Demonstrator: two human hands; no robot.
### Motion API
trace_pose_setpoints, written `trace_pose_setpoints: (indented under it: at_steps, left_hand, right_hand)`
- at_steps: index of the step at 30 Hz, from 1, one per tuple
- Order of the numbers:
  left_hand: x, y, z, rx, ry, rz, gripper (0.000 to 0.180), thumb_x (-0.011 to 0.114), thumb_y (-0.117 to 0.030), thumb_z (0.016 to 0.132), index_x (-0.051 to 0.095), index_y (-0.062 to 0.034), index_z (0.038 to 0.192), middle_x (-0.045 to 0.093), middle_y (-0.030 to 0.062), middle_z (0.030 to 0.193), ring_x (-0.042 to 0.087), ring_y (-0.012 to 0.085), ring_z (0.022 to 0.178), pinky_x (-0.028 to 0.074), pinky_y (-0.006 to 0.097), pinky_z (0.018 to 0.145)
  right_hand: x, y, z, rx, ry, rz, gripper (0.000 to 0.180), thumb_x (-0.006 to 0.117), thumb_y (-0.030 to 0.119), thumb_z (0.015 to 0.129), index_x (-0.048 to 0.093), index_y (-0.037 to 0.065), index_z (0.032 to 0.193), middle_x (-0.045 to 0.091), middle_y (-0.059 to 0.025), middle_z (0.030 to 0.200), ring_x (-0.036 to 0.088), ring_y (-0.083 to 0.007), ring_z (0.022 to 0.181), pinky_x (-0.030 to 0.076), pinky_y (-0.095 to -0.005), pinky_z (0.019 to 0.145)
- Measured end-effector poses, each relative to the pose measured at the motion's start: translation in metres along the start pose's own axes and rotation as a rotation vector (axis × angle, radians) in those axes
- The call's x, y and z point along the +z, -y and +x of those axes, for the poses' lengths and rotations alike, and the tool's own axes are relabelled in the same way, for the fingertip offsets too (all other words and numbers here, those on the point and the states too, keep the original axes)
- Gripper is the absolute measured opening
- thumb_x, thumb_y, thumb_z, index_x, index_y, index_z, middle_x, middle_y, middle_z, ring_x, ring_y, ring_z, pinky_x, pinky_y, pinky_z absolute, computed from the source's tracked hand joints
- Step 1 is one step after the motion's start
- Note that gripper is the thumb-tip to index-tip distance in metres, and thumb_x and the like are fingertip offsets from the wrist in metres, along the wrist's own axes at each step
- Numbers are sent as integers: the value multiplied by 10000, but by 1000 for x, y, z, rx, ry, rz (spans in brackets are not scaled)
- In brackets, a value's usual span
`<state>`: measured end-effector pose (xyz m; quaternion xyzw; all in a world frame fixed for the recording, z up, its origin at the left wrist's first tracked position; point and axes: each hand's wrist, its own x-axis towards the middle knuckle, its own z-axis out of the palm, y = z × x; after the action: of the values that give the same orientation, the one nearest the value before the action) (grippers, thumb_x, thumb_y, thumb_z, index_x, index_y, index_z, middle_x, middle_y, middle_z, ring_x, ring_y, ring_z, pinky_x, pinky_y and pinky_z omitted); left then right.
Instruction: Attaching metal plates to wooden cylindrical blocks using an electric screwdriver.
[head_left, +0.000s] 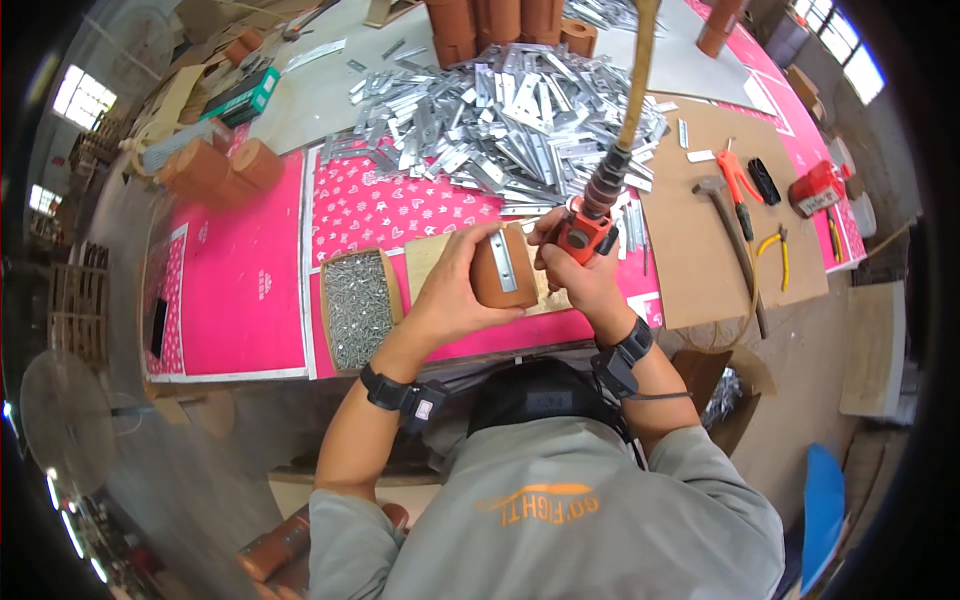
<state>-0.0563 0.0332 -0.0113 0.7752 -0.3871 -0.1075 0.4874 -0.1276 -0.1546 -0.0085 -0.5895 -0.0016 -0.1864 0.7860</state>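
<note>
My left hand [447, 292] is closed around a reddish-brown cylinder [522, 282]. A silver metal strip with holes [503, 262] lies lengthwise along the cylinder's upper side. In my right hand [597, 292] is a red air screwdriver [580, 238], with a yellowish hose [640, 85] rising from it. The tool stands just right of the cylinder; its tip is hidden by my hand. Under the cylinder is a light wooden board [426, 262]. Left of my left hand sits a cardboard box [393, 282] full of small screws [358, 310].
A large heap of metal strips [500, 110] covers the table's far middle. Brown cylinders [480, 30] stand behind it, others [258, 165] at left. On cardboard [690, 270] at right lie a hammer [735, 225], yellow pliers [772, 250] and a red bottle [815, 190].
</note>
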Motion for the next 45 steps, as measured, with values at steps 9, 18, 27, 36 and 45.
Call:
trace_pose_setpoints:
  at_steps: [9, 18, 27, 36, 45]
  left_hand:
    - [-2, 4, -5, -31, 3, -14, 1018, 940, -249, 579, 378, -66, 1409, 476, 169, 1326, 515, 315, 1246, 433, 404, 1056]
    - [-9, -7, -13, -10, -64, 135, 978, 905, -256, 646, 353, -61, 1430, 488, 184, 1322, 518, 335, 1243, 433, 410, 1049]
    - [-95, 11, -68, -353, -227, 716, 236, 732, -103, 796, 688, -13, 1009, 651, 139, 939, 619, 335, 931, 488, 433, 821]
    - [-88, 21, -70, -351, -205, 680, 127, 726, -77, 798, 694, 0, 893, 635, 144, 872, 626, 318, 838, 496, 408, 739]
    - [-89, 25, -86, -437, -405, 519, 89, 717, -74, 856, 679, 4, 874, 637, 54, 746, 575, 136, 662, 453, 287, 615]
  right_hand:
    - [-1, 6, 1, -15, 35, -101, 206, 598, -36, 810, 589, -19, 1015, 653, -90, 907, 636, -117, 744, 544, -262, 666]
    - [0, 5, 2, -4, 18, -102, 209, 599, -27, 802, 582, -18, 1010, 653, -86, 899, 631, -114, 720, 526, -269, 639]
    - [-3, 1, 4, 14, 53, -43, 261, 622, -25, 803, 591, -15, 1062, 653, -75, 939, 618, -104, 778, 521, -254, 644]
    - [-1, 4, 1, 18, 66, -95, 283, 631, 11, 793, 602, -19, 1073, 661, -63, 948, 629, -127, 870, 523, -304, 793]
    - [1, 5, 2, -21, 37, -51, 310, 624, 8, 810, 591, -24, 1117, 658, -60, 949, 642, -138, 902, 529, -315, 847]
